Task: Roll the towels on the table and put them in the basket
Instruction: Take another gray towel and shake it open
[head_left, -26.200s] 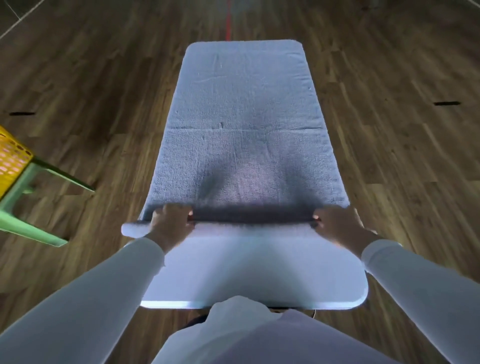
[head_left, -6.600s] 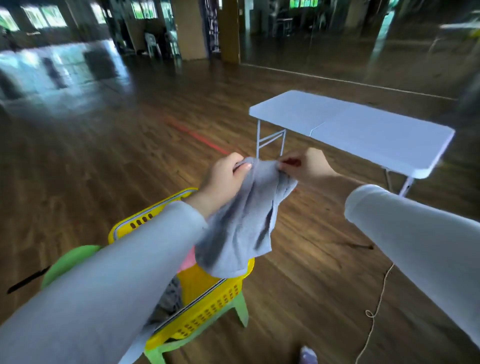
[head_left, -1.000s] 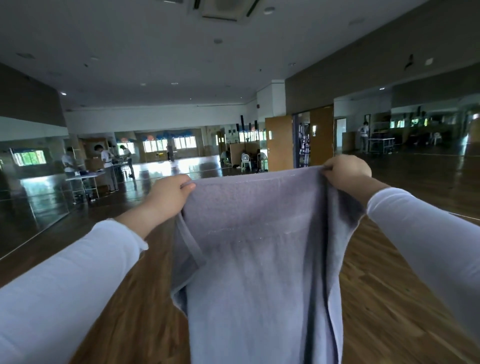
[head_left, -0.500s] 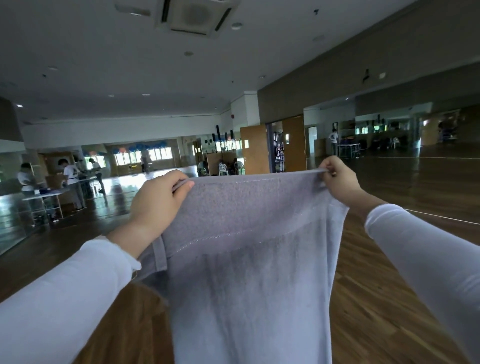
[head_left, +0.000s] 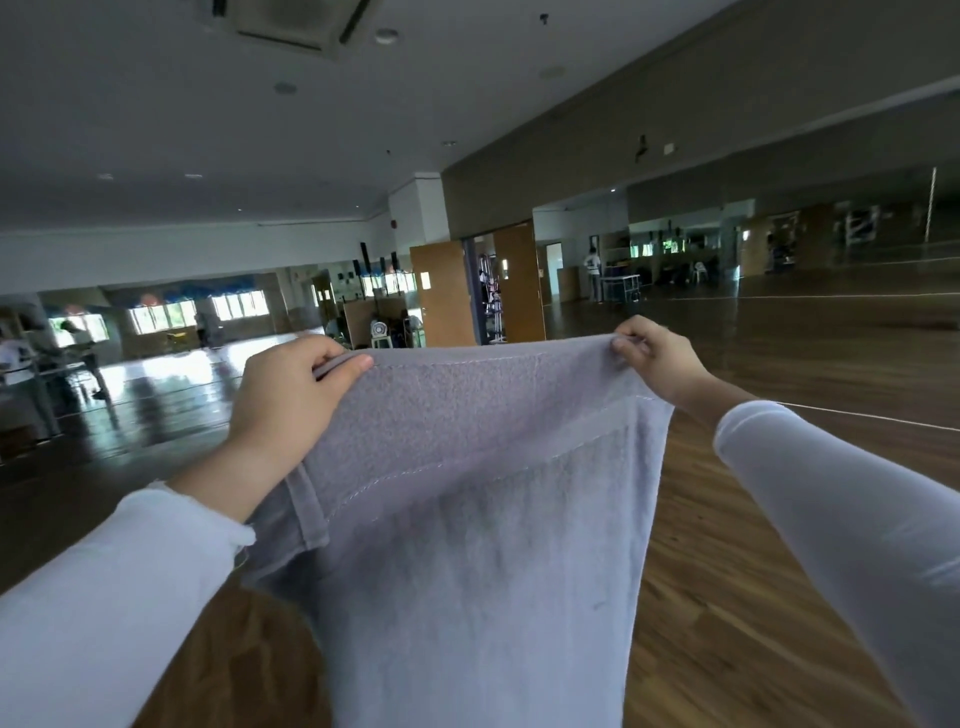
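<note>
Two top corners of the grey towel (head_left: 467, 519) are pinched up in the head view: the left grip (head_left: 291, 395) at nine o'clock, thumb and curled fingers nipping the hem, and the right grip (head_left: 660, 364) at three o'clock doing likewise. The cloth hangs slack toward six o'clock over the wooden floor (head_left: 753, 597), with no surface in sight. It looks soft, light and floppy to me, so the hemmed corners seem the best hold.

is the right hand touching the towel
Touching: the head view shows the right hand pinching the top corner of the towel.
</note>
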